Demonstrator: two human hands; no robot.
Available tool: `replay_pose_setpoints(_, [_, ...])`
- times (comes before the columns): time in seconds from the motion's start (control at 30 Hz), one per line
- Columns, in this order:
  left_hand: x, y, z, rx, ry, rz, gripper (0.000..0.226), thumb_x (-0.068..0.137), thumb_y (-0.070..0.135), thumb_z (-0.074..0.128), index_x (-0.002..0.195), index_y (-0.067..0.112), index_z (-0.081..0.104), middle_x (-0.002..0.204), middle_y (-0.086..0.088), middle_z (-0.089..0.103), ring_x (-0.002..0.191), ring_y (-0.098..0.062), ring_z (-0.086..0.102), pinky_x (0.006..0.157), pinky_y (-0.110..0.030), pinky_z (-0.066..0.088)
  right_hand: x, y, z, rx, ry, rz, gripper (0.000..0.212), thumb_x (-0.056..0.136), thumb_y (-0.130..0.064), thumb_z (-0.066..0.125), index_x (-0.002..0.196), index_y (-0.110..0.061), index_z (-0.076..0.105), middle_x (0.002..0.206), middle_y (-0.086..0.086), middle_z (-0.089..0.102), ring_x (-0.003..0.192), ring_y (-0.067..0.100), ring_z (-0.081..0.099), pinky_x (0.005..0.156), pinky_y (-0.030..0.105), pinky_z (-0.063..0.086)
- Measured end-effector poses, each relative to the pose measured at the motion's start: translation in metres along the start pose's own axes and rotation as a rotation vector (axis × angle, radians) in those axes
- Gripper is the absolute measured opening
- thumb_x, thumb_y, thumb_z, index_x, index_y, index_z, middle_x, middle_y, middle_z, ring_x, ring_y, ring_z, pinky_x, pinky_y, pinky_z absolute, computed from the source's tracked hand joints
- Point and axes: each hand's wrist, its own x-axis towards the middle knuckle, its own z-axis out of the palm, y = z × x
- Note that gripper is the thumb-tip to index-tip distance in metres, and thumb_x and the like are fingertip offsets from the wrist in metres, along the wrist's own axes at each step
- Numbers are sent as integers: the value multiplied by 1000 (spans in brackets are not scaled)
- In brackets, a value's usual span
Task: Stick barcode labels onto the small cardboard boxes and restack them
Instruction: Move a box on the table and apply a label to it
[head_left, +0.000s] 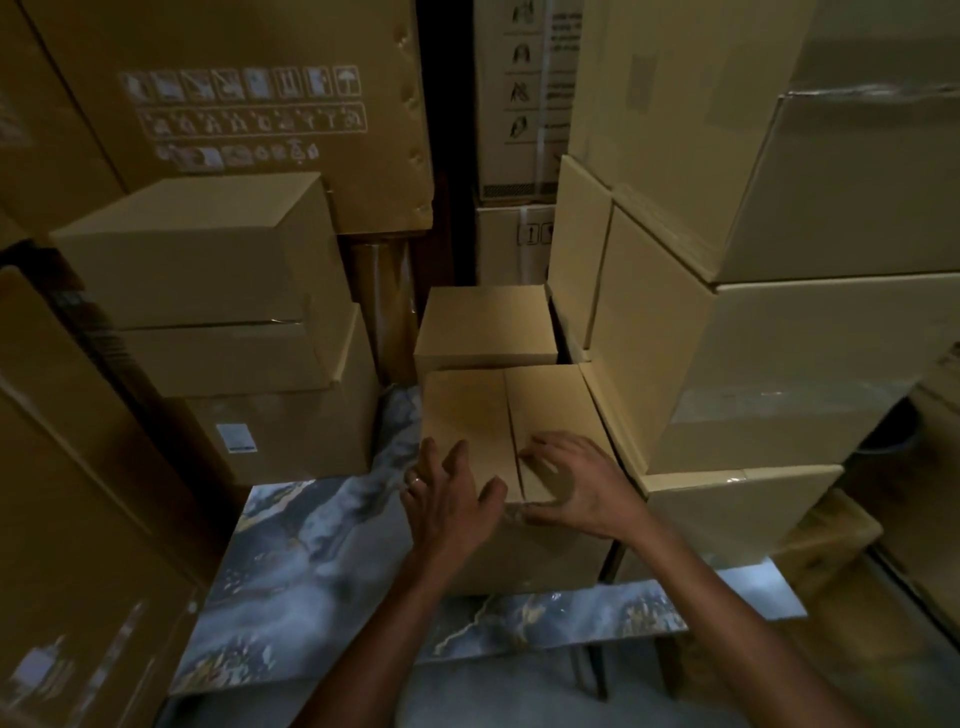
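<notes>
While both arms reach forward over the marbled table (291, 571), the hands meet at the near top edge of a plain brown cardboard box (467, 410). That box sits on the table directly under the hands, its top flaps closed, with a seam running front to back down the middle and clear shiny tape catching the light over the near edge. No label shows on the faces we can see.

Right hand (582, 483) now: fingers curled and spread like a claw, fingertips down on the box top just right of the seam, thumb hooked at the front edge by the tape. Left hand (447, 499), ring (417, 481) on one finger, hovers beside it with fingers straight and fanned out, gripping nothing; whether it touches the cardboard is hard to say.

Just beyond the fingertips sits a smaller brown box (485, 325), butted against the far side of the first. Off to the left of the left hand, a stack of boxes (208, 291) rises, and the bottom one carries a small white label (236, 437) on its front. To the right of the right hand, a taller stack (753, 338) stands close against the box.
</notes>
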Motion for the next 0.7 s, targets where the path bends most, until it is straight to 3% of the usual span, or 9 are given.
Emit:
replay_pose_setpoints(0.1, [16, -8, -11, -90, 25, -25, 72, 99, 59, 43, 160, 31, 16, 170, -3, 0, 154, -37, 7, 122, -52, 17, 9, 0, -6, 124, 23, 34, 76, 71, -87, 58, 127, -36, 65, 141, -12, 57, 132, 7, 46, 110, 31, 39])
replay_pose_setpoints(0.2, [49, -24, -24, -171, 135, 21, 67, 103, 57, 40, 161, 33, 17, 171, 4, 2, 156, -31, 5, 125, -50, 15, 40, -7, -20, 273, 118, 103, 36, 88, -48, 72, 116, -25, 73, 118, -11, 70, 111, 5, 61, 91, 18, 47])
replay_pose_setpoints(0.3, [94, -43, -38, -260, 147, 65, 71, 102, 64, 35, 162, 34, 13, 172, 5, 1, 158, -25, 5, 126, -48, 12, 95, -18, -28, 302, 266, 152, 22, 91, -31, 73, 113, -27, 74, 116, -9, 71, 110, 8, 63, 93, 23, 48])
replay_pose_setpoints(0.4, [148, -47, -47, -302, 132, 62, 76, 98, 71, 27, 162, 37, 6, 172, 6, -1, 158, -24, 4, 125, -55, 11, 159, -26, -24, 282, 320, 156, 35, 95, -29, 67, 129, -21, 67, 131, 1, 66, 127, 19, 56, 107, 31, 44])
replay_pose_setpoints(0.5, [190, -38, -47, -286, 118, 107, 61, 108, 51, 29, 162, 33, 8, 172, 2, -5, 158, -25, -2, 127, -47, 6, 208, -24, -12, 114, 210, 151, 53, 100, -25, 59, 151, -18, 44, 157, 7, 42, 148, 28, 31, 122, 45, 25])
replay_pose_setpoints(0.6, [223, -28, -43, -244, 78, 129, 59, 110, 45, 30, 163, 29, 11, 171, -3, -9, 158, -28, -5, 127, -45, 5, 232, -12, 2, 5, 88, 231, 65, 104, -28, 48, 161, -25, 18, 170, 6, 11, 155, 35, 2, 124, 58, -1])
replay_pose_setpoints(0.7, [252, -20, -38, -211, 58, 121, 59, 109, 47, 30, 163, 29, 14, 171, -4, -10, 158, -30, -3, 126, -50, 10, 245, 0, 14, -57, 52, 223, 62, 105, -35, 43, 161, -26, 17, 169, 7, 7, 154, 36, 0, 121, 60, -6])
